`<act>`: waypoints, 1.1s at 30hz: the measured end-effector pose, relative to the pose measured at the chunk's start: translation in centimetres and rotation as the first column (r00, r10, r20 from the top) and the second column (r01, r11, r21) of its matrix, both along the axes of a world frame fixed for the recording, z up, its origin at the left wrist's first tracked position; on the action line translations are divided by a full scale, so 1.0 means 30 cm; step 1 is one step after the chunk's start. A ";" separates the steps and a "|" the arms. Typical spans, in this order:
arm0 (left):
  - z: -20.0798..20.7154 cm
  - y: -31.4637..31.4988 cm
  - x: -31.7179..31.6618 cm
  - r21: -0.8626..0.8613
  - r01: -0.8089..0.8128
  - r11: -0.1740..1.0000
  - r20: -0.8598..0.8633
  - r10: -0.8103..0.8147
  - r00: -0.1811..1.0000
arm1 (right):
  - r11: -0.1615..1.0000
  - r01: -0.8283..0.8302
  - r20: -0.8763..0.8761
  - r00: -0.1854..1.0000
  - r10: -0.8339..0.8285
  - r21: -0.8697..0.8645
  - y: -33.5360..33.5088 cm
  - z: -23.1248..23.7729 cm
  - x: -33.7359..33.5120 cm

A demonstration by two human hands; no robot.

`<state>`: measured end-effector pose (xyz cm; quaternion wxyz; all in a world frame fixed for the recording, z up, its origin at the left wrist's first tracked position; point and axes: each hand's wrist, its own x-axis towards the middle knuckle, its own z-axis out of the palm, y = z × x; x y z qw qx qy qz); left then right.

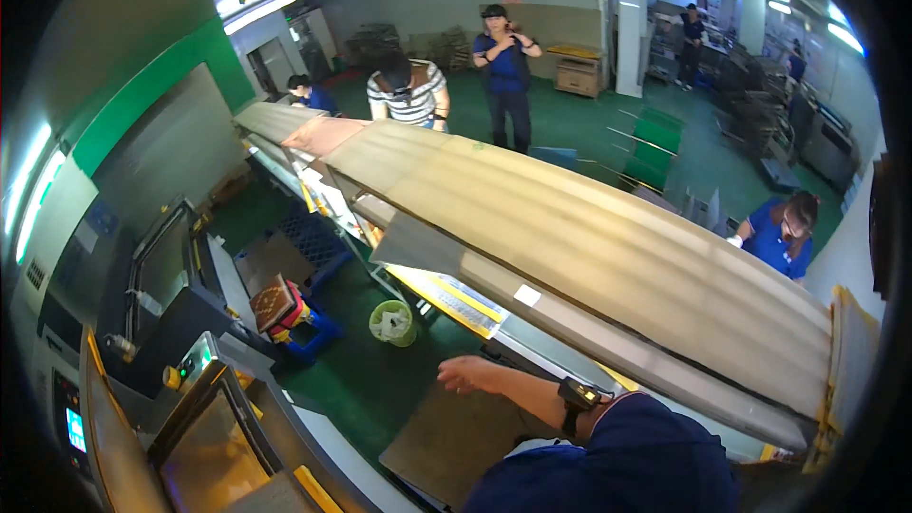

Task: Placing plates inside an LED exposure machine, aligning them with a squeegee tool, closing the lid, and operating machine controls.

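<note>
My right hand (461, 373) reaches out to the left at the end of a bare forearm. Its fingers look loosely apart, and nothing shows in them. A black device (581, 393) is strapped on that arm, just below the navy sleeve (655, 446). Below the hand lies a flat brown board or mat (442, 442). Beyond the hand is a bench with a lit surface and a yellow-edged panel (456, 299). Over this bench runs a long beige canopy (532, 199), with a small white paper (527, 295) on its near edge. My left hand is out of view.
A machine with a framed window (217, 451) stands at the lower left. Near it are a stool with a brown checked seat (274, 304) and a green lined bin (392, 323). Several people work or stand beyond the canopy, one in blue (781, 237) at the right.
</note>
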<state>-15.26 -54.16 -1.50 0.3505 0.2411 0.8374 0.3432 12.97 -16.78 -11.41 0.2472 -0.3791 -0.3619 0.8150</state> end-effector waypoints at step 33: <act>-0.341 0.008 0.454 0.164 0.944 0.287 0.198 -0.947 0.253 | 0.178 0.953 -0.258 0.113 -0.959 -0.245 -1.181 -0.278 0.966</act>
